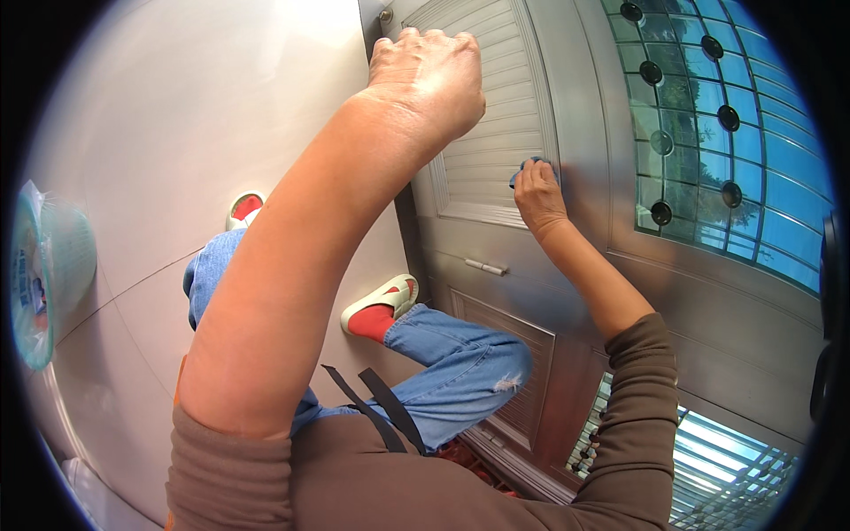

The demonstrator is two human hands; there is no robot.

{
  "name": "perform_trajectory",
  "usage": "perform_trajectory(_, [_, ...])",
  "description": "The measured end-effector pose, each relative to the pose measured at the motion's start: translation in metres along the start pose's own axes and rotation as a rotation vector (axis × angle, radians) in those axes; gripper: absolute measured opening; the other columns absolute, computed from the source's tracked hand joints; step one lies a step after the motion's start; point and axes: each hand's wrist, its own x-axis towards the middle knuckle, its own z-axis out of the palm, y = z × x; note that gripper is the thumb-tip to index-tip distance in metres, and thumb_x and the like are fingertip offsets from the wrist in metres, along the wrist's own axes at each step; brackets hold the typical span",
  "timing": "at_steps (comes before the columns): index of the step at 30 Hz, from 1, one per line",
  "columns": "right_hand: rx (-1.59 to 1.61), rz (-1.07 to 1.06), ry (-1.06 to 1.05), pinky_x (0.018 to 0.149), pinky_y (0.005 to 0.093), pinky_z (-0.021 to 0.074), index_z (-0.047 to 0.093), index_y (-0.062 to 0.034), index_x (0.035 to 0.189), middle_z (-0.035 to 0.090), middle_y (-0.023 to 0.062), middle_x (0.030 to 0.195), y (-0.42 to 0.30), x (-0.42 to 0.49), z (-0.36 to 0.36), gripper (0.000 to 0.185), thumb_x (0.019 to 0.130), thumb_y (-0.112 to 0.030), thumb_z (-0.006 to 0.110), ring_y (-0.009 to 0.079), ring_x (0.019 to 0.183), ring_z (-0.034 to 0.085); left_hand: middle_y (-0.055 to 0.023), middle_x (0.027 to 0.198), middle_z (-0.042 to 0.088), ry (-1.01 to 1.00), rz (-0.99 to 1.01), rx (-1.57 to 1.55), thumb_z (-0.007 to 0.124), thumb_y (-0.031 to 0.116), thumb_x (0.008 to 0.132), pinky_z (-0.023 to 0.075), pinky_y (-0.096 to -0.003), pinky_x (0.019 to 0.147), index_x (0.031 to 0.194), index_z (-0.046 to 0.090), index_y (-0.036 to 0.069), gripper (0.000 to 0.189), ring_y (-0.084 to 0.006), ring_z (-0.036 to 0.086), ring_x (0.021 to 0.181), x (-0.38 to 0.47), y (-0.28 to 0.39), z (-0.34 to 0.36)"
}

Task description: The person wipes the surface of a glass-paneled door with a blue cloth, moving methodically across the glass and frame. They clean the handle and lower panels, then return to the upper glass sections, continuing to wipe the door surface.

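Note:
My right hand (539,199) presses a small blue cloth (514,179) against the raised frame at the side of a ribbed panel (491,126) on a metal door (578,133). Only the edges of the cloth show past the fingers. Higher in the view, close to the camera, is my left hand (428,70) with its fingers curled and its back towards me. Those fingertips are hidden, so whether they hold anything cannot be told. It overlaps the far side of the same ribbed panel in the picture.
Leaded glass with dark round studs (697,133) fills the door's right part. A hinge (485,267) sits below the panel. A lined teal waste basket (73,249) stands on the tiled floor (153,133) at left. My feet, in pale slippers (402,292), are near the door's bottom edge.

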Motion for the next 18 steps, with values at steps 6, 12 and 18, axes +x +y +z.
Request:
perform_trajectory(6, [0.177, -0.011, 0.14, 0.101, 0.0418, 0.0401, 0.069, 0.0063, 0.104, 0.063, 0.0211, 0.122, -0.046, -0.009, 0.044, 0.029, 0.083, -0.011, 0.057, 0.033, 0.121, 0.056, -0.0176, 0.112, 0.065, -0.031, -0.04, 0.014, 0.051, 0.02, 0.092, 0.0454, -0.0418, 0.1, 0.135, 0.05, 0.001, 0.047, -0.0308, 0.059, 0.112, 0.002, 0.0, -0.002])
perform_trajectory(12, [0.405, -0.054, 0.062, 0.102, 0.0424, 0.0382, 0.071, 0.0043, 0.104, 0.063, 0.0205, 0.123, -0.111, 0.046, 0.078, 0.031, 0.082, -0.012, 0.057, 0.0332, 0.124, 0.054, -0.0158, 0.108, 0.065, 0.009, -0.019, 0.048, 0.055, 0.023, 0.093, 0.0453, -0.0406, 0.1, 0.131, 0.052, 0.002, 0.043, -0.0301, 0.058, 0.111, -0.01, 0.007, 0.009])
perform_trajectory(18, [0.435, 0.031, -0.016, 0.107, 0.0449, 0.0332, 0.068, 0.0007, 0.111, 0.057, 0.0201, 0.133, -0.218, 0.088, 0.149, 0.032, 0.089, -0.017, 0.052, 0.0345, 0.13, 0.047, -0.0146, 0.099, 0.065, 0.088, 0.013, 0.073, 0.057, 0.02, 0.092, 0.0468, -0.0425, 0.093, 0.1, 0.059, 0.002, 0.02, -0.0314, 0.06, 0.102, -0.012, 0.011, 0.021])
